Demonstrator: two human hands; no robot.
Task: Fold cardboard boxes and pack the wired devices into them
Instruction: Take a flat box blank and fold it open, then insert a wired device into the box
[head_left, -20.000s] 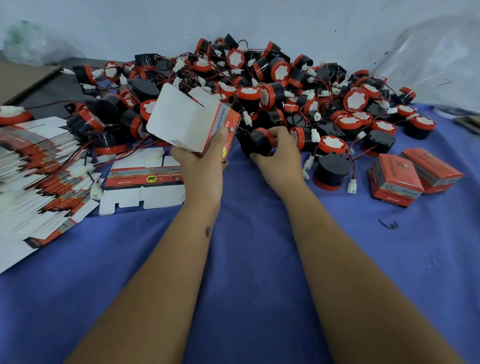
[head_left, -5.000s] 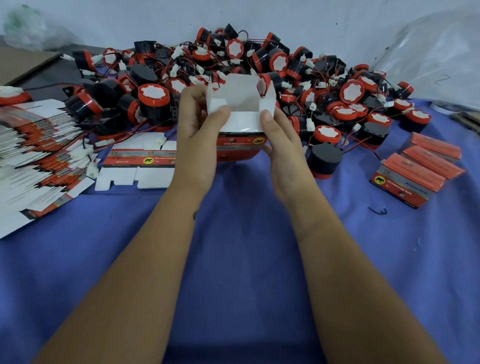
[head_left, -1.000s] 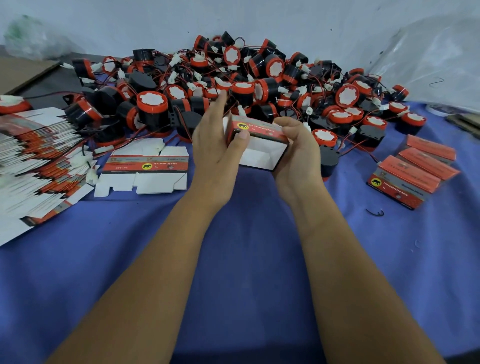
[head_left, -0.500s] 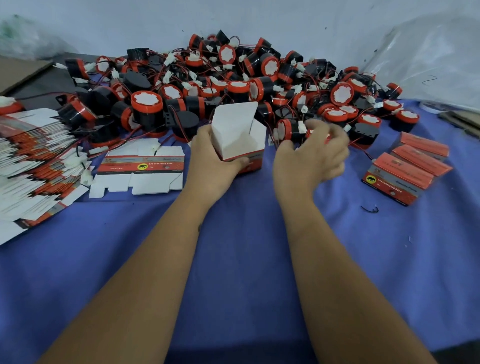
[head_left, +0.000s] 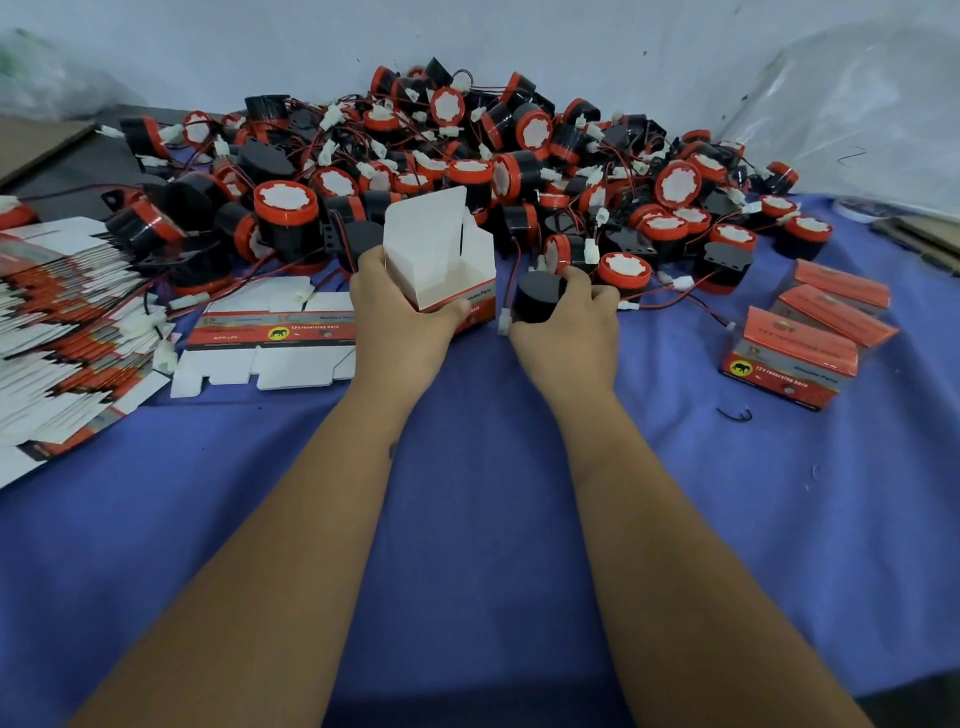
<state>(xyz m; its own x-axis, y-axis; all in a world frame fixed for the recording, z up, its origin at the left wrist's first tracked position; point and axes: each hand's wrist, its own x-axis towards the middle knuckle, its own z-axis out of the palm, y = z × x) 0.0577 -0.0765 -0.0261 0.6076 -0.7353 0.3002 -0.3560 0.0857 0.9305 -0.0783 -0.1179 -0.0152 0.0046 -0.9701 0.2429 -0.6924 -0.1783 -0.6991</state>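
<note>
Gripping one open cardboard box (head_left: 447, 270) from the left, the left hand (head_left: 402, 317) has its thumb across the red front panel and holds the box upright on the blue-covered desk (head_left: 467, 519), lid flap standing and white inside showing. Just right of the box, the right hand (head_left: 566, 325) curls its fingers round one black wired device (head_left: 535, 304), whose white plug (head_left: 504, 321) hangs at the end of a red-and-black wire between the two hands. Behind both hands lies a heap of wired devices (head_left: 467, 171), black drums with red caps and white centres, far too many and too tangled to count. One flat unfolded box (head_left: 267, 345) lies left of the held box, touching the left hand's side; its red strip bears a yellow oval with a black animal and small print reading roughly "12v reversing horn". Further left a fanned stack of flat boxes (head_left: 62, 322) overlaps in dozens. At the right sit three closed boxes (head_left: 802, 340) in a close row, the nearest showing the same yellow badge and "12v reversing horn"; other print is too small to read. A small black hook-shaped scrap (head_left: 735, 414) lies on the cloth near them.
</note>
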